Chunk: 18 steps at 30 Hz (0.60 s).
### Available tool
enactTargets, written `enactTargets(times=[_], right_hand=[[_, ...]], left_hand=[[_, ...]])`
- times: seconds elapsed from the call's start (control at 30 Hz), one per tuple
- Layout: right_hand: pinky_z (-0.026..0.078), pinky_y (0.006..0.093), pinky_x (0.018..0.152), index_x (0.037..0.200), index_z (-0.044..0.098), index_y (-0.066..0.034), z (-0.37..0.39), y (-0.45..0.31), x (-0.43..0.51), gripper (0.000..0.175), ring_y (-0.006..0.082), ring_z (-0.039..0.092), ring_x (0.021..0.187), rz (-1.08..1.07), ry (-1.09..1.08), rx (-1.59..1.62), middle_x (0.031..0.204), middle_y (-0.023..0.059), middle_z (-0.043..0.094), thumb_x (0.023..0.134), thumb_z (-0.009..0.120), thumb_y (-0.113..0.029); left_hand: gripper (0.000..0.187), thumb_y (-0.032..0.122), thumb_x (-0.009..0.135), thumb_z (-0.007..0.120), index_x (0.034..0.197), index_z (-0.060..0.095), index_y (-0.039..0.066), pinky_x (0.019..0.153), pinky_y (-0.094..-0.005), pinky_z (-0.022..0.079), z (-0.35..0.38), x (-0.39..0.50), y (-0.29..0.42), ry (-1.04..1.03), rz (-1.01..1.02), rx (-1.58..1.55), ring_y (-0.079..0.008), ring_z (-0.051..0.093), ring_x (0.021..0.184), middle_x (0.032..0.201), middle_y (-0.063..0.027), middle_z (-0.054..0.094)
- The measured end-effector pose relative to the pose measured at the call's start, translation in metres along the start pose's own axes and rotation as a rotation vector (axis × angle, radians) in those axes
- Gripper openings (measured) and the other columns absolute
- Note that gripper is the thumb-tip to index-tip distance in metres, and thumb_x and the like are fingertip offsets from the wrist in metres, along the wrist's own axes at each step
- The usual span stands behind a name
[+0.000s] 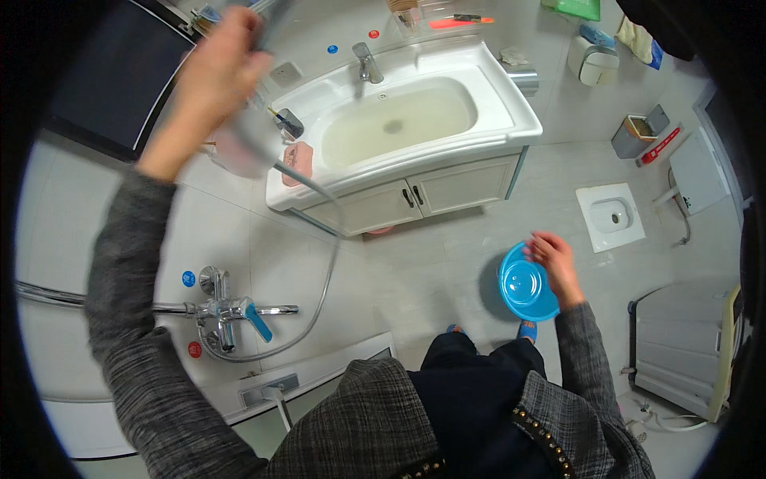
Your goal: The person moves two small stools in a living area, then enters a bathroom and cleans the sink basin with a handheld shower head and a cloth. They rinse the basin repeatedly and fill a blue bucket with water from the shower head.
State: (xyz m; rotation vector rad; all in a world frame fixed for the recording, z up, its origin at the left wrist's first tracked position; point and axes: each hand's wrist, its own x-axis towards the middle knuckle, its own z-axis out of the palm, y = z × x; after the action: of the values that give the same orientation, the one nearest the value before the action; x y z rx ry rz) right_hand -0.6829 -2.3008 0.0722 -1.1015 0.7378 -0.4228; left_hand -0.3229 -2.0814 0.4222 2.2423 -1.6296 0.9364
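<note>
My left hand (pixel 224 69) is raised at the upper left, blurred by motion. It appears closed around the grey handle of a hand shower (pixel 274 24), most of which is hidden or out of frame. A metal shower hose (pixel 326 281) loops from the wall-mounted chrome mixer tap (pixel 224 310) up behind my left wrist. Lower right, my right hand (pixel 552 263) hovers over the rim of a blue plastic basin (pixel 526 284), its fingers loosely bent and nothing visible in them. Whether hand and rim touch is unclear.
Cloudy water stands in the white washbasin (pixel 398 123), under a chrome faucet (pixel 366 63). A pink soap box (pixel 297 163) and a dark cup (pixel 289 123) sit on its left ledge. To the right are a squat toilet (pixel 610 217), a bin (pixel 634 136) and a washing machine (pixel 679 344).
</note>
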Motion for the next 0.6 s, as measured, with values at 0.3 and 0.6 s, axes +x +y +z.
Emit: enactTargets(times=[0.3, 0.6], right_hand=[[0.048, 0.0281, 0.067, 0.097, 0.059, 0.0006, 0.114, -0.027, 0.107, 0.021, 0.0162, 0.061, 0.080, -0.256, -0.393, -0.398, 0.088, 0.0088, 0.063, 0.084, 0.054, -0.015], [0.046, 0.0395, 0.072, 0.091, 0.062, -0.0048, 0.210, -0.036, 0.310, 0.018, 0.0314, 0.058, 0.083, -0.779, -0.490, -1.215, 0.087, 0.0132, 0.062, 0.077, 0.051, -0.009]], left_hand=[[0.035, 0.006, 0.068, 0.058, 0.096, 0.039, 0.003, 0.067, -0.0427, 0.044, 0.175, -0.147, 0.088, -0.104, -0.719, -0.503, -0.0382, 0.056, 0.078, 0.084, -0.0199, 0.055], [0.037, -0.001, 0.068, 0.057, 0.102, 0.045, -0.005, 0.067, -0.0253, 0.044, 0.211, -0.316, 0.085, 0.009, -1.448, -0.697, -0.0139, 0.052, 0.078, 0.090, -0.0075, 0.052]])
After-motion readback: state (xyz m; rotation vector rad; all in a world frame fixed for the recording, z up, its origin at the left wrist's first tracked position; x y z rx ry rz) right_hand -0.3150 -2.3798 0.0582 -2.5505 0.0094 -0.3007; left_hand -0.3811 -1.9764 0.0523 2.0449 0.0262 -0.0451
